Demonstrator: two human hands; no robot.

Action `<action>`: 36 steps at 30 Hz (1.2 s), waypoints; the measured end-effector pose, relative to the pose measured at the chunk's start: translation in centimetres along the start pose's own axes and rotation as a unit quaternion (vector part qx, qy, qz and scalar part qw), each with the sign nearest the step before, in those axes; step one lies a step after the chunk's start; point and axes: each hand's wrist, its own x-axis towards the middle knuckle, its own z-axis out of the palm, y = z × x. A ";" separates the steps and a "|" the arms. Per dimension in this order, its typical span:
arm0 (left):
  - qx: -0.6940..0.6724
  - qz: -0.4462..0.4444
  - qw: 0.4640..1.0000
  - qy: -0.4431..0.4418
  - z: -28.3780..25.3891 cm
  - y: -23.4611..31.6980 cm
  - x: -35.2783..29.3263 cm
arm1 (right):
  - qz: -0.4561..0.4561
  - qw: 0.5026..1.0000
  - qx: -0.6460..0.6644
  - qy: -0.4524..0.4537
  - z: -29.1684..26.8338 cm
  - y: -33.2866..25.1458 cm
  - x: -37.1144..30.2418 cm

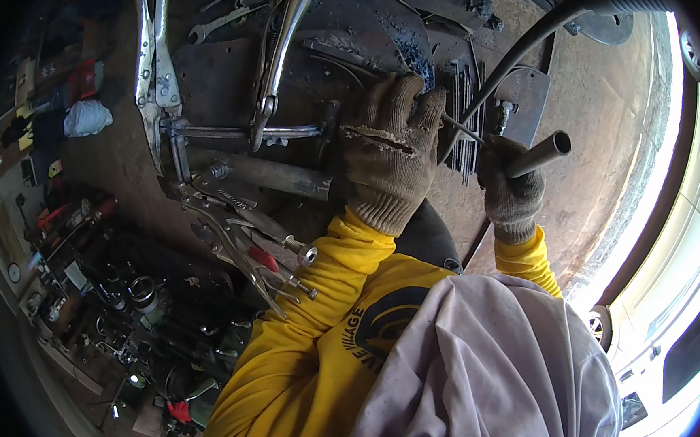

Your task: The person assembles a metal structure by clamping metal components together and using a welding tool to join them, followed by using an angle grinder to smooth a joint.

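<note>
We see a thin welding rod [461, 128] at about one o'clock from the frame's centre, running between our two gloved hands above the steel workbench [595, 120]. Our right hand [511, 183] is clenched tight around the electrode holder [542, 155], whose dark tubular handle sticks out toward three o'clock; the wrist is cocked upward and the yellow sleeve comes in from five o'clock. Our left hand [390, 155] lies knuckles up, fingers curled together over the rod's far end and resting on the metal workpiece; whether they actually pinch the rod, we cannot tell. A black cable [517, 48] arcs away toward one o'clock. Just left of the left hand lies a rusty pipe [278, 175], with locking pliers [154, 70] at eleven o'clock and more clamps [255, 253] at eight o'clock.
</note>
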 end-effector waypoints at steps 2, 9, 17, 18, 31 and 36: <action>0.009 -0.013 0.999 -0.030 -0.4 0.3 0.3 | 0.006 1.000 0.022 -0.005 -0.1 -0.2 -0.1; 0.007 -0.025 0.999 -0.023 -0.5 0.4 0.3 | -0.059 0.996 -0.062 -0.012 -0.4 -0.6 0.8; -0.008 -0.019 1.000 -0.007 -0.1 0.1 0.3 | -0.232 0.952 -0.197 -0.026 -1.1 -1.2 1.8; -0.007 -0.020 1.000 -0.006 -0.1 0.1 0.3 | -0.139 0.983 -0.110 -0.042 -1.3 -1.3 1.8; -0.008 -0.029 1.000 -0.008 -0.3 0.0 0.2 | 0.092 0.992 0.048 -0.075 -0.1 -3.2 1.8; -0.005 -0.029 0.999 -0.020 -0.3 0.0 0.2 | 0.128 0.988 0.044 -0.072 -0.1 -3.8 1.9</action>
